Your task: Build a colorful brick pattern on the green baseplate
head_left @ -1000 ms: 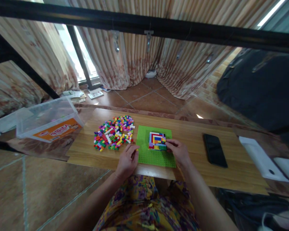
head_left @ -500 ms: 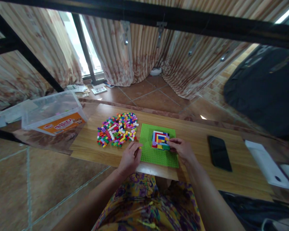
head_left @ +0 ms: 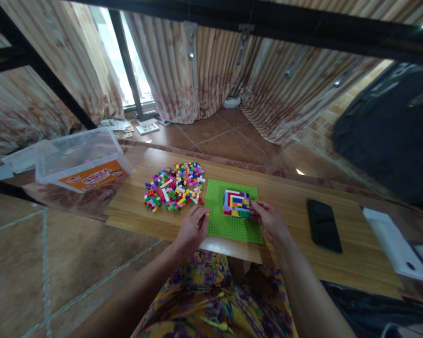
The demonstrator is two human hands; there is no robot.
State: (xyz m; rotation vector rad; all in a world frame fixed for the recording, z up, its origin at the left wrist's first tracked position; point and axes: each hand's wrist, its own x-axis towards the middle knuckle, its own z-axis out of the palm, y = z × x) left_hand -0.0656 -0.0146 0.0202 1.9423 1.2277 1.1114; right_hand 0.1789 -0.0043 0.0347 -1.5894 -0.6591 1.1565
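A square build of coloured toy bricks (head_left: 237, 203) sits on the green baseplate (head_left: 216, 225), with red, white, blue and yellow rows around its middle. My right hand (head_left: 270, 219) is at the build's right side, its fingers drawn together at the edge; whatever they may hold is hidden. Over the baseplate's left edge, my left hand (head_left: 193, 227) is closed in a pinch on a small yellow brick (head_left: 207, 214). To the left, a loose pile of mixed bricks (head_left: 174, 188) is spread on the wooden table (head_left: 134, 216).
A clear plastic box (head_left: 81, 152) with an orange label stands beyond the table's left end. Toward the right lie a black phone (head_left: 324, 225) and a white object (head_left: 395, 244). A dark metal bar (head_left: 218, 14) crosses overhead, in front of the curtains (head_left: 169, 70).
My right hand has drawn back slightly to the right, from over the build to its edge. My left hand keeps its pinch on the yellow brick. The view has shifted a little.
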